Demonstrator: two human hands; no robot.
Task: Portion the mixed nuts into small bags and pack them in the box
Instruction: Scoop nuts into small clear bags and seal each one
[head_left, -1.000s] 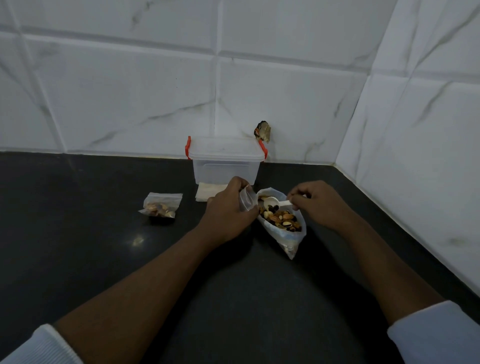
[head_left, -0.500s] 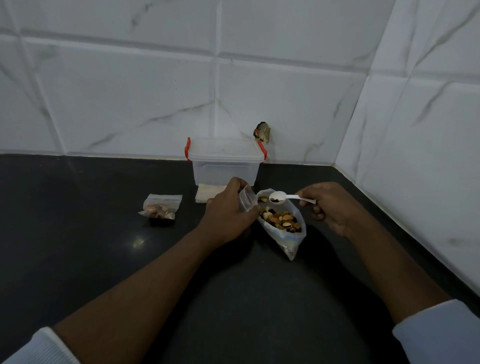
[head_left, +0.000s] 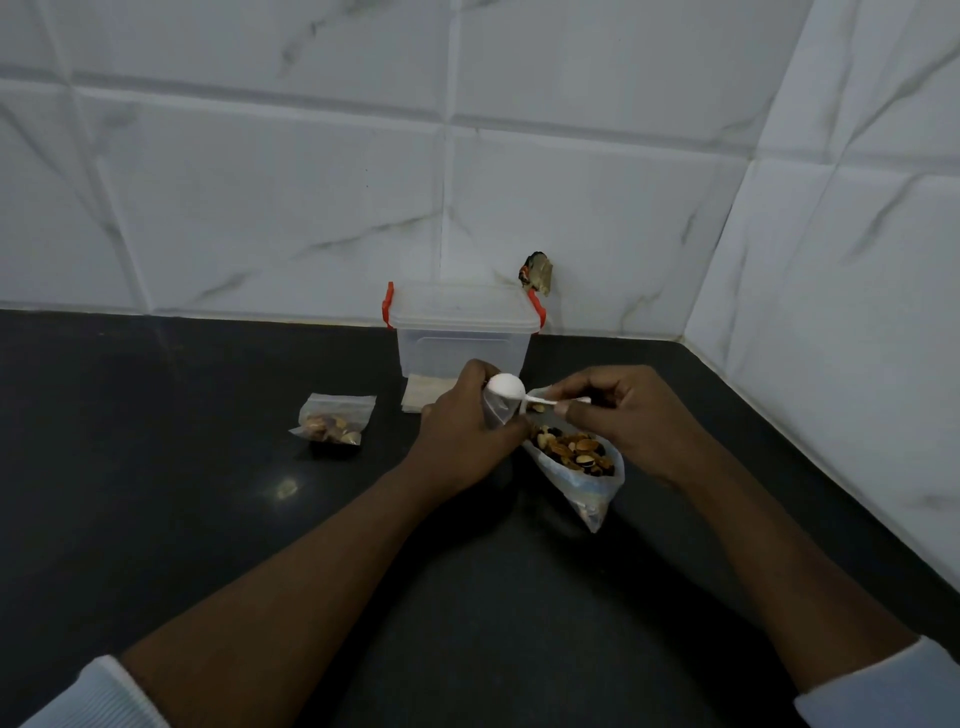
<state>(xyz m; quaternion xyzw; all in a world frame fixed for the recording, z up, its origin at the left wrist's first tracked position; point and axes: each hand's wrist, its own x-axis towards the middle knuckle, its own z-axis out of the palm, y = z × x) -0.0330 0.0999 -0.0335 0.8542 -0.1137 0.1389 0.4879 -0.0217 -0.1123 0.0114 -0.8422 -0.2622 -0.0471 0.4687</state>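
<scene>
My left hand (head_left: 462, 426) grips a small clear bag (head_left: 497, 411), holding it upright with its mouth open. My right hand (head_left: 618, 415) pinches the handle of a white plastic spoon (head_left: 508, 387), whose bowl is tipped over the small bag's mouth. Just right of my left hand lies a large open bag of mixed nuts (head_left: 576, 457). A filled small bag (head_left: 332, 423) rests on the counter to the left. Behind my hands stands a clear plastic box (head_left: 462, 330) with a lid and red clips.
A stack of flat empty bags (head_left: 423, 397) lies in front of the box. The black counter (head_left: 156, 467) meets white tiled walls at the back and right, forming a corner. A small dark scrap (head_left: 536, 273) sticks to the wall behind the box.
My right hand lifted the spoon out of the large nut bag and swung it left, turning its bowl over the mouth of the small bag in my left hand.
</scene>
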